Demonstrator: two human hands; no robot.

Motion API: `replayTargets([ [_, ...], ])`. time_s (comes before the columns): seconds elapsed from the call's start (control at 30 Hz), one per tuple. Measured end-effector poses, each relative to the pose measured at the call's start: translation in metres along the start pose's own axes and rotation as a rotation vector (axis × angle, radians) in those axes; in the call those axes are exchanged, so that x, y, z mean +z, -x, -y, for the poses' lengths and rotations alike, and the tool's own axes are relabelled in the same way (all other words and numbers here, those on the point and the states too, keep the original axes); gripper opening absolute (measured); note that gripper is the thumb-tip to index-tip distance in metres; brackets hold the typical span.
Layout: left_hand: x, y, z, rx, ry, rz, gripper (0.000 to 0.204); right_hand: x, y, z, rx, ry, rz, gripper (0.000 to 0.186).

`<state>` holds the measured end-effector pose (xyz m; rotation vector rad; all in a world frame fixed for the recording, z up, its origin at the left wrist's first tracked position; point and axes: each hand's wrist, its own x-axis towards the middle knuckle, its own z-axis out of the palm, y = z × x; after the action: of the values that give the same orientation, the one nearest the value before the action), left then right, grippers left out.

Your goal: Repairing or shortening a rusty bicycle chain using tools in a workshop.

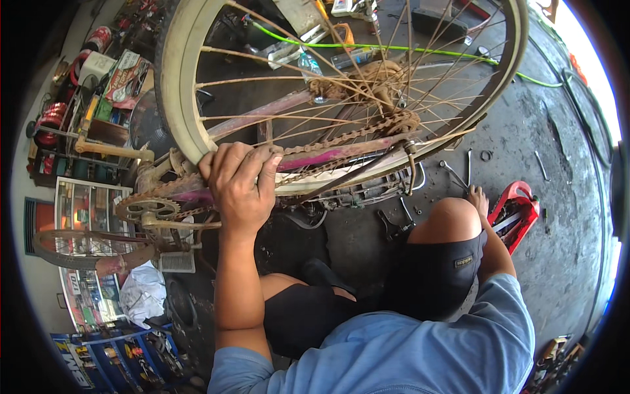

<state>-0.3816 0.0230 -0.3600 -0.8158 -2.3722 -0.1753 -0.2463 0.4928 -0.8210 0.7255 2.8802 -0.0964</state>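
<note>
A rusty bicycle (pixel 308 161) with faded pink tubing lies across the upper view. My left hand (pixel 239 184) grips its cream rear tyre (pixel 181 79) at the lower edge, beside the rusty chain (pixel 348 134), with fingertips near the frame tube. The chainring (pixel 144 209) is just left of this hand. My right hand (pixel 477 197) is down on the floor beyond my raised knee, fingers closed at the end of a wrench (pixel 468 164), partly hidden by the knee. A red open tool case (pixel 525 213) lies right of that hand.
Tool shelves (pixel 92 276) and a blue rack (pixel 121 361) line the left, with a white cloth (pixel 141 292). A green hose (pixel 420 47) runs behind the wheel. Loose tools (pixel 394 223) lie on the dark floor (pixel 545 144). My knee (pixel 446 220) stands between the bicycle and my right forearm.
</note>
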Motion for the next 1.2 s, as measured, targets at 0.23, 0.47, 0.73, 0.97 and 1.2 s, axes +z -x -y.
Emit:
replayTargets([
  [0.23, 0.006, -0.004, 0.009, 0.022, 0.016, -0.017, 0.006, -0.02, 0.052, -0.029, 0.288, -0.85, -0.156, 0.024],
  [0.47, 0.012, 0.001, 0.012, 0.059, 0.036, -0.041, 0.019, -0.331, 0.145, 0.097, -0.401, -1.397, -0.732, 0.056],
  [0.73, 0.011, 0.004, 0.012, 0.073, 0.051, -0.087, 0.014, -0.383, 0.163, 0.246, -0.964, -1.023, -0.448, 0.058],
  [0.97, 0.012, 0.005, 0.012, 0.076, 0.039, -0.119, 0.012, -0.379, 0.171, 0.273, -0.915, -0.994, -0.451, 0.049],
  [1.2, 0.014, 0.004, 0.013, 0.098, 0.038, -0.138, 0.009, -0.359, 0.172, 0.273, -0.934, -1.046, -0.395, 0.043],
])
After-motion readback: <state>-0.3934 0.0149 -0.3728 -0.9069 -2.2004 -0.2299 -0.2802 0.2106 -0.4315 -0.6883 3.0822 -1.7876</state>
